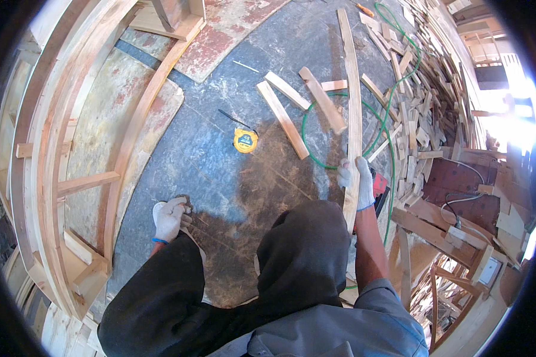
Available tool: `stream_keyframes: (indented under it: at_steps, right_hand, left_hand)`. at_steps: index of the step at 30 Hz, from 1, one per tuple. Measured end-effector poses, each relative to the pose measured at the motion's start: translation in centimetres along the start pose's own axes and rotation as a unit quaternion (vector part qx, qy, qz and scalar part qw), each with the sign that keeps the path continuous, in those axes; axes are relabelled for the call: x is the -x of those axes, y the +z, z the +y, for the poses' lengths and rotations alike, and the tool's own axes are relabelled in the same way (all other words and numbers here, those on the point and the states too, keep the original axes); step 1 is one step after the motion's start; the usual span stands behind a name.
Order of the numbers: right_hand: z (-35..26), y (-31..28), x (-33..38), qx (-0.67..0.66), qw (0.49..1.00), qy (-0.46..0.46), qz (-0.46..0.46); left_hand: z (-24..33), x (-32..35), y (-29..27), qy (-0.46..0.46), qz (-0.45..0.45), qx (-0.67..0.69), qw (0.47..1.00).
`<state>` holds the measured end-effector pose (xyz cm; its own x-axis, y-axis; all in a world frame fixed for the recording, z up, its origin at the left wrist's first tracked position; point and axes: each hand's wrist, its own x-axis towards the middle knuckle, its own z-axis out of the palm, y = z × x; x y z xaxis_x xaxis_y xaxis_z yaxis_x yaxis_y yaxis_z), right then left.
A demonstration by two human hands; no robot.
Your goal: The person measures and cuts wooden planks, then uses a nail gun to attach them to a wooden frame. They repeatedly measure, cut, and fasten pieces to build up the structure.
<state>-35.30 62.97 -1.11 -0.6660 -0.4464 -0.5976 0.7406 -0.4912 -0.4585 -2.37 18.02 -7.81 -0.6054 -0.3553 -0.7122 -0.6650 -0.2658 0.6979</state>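
Note:
My right hand (357,177), in a white glove, grips a long wooden strip (352,89) that stretches away from me across the floor. Its thumb and fingers wrap the strip's two edges near my right knee. At my left knee is my left hand (171,217), also gloved, with its fingers curled. Whether it holds anything is unclear; a dark patch shows by its fingertips. A red and black tool (380,189) lies partly hidden behind my right hand. Ahead, a yellow tape measure (245,141) with a black strap rests on the floor.
Several short wood pieces (283,121) lie ahead. A green hose (304,134) loops beneath the strip and runs along the right. Beyond it spreads a heap of wood offcuts (426,107). A large curved wooden frame (50,160) stands at the left. An orange-handled tool (365,10) lies far off.

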Motion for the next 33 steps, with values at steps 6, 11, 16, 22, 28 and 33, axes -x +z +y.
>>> stream_keyframes:
  at_steps: [6,11,16,22,28,33]
  right_hand:
    - [1.3,1.4,3.2,0.001,0.999,0.042,0.004]
    - [3.4,3.4,5.4,0.18,0.983,0.039,-0.005]
    - [3.7,4.1,6.3,0.334,0.936,0.11,0.016]
    - [-0.6,12.1,5.2,0.725,0.662,0.081,-0.173]
    - [-5.7,22.7,2.7,0.919,0.311,-0.062,-0.234]
    - [-6.4,25.2,1.3,0.768,0.382,-0.514,-0.017]
  left_hand:
    - [0.4,-0.4,0.1,-0.031,0.001,0.002,1.0]
    - [0.8,-0.8,0.7,0.016,-0.007,-0.01,1.0]
    - [6.7,-0.3,2.6,0.168,-0.006,-0.325,0.931]
    - [17.3,0.1,4.5,0.518,0.09,-0.55,0.649]
    - [18.7,-3.3,4.9,0.344,-0.115,-0.599,0.713]
    - [19.9,-2.0,6.9,0.234,-0.064,-0.439,0.865]
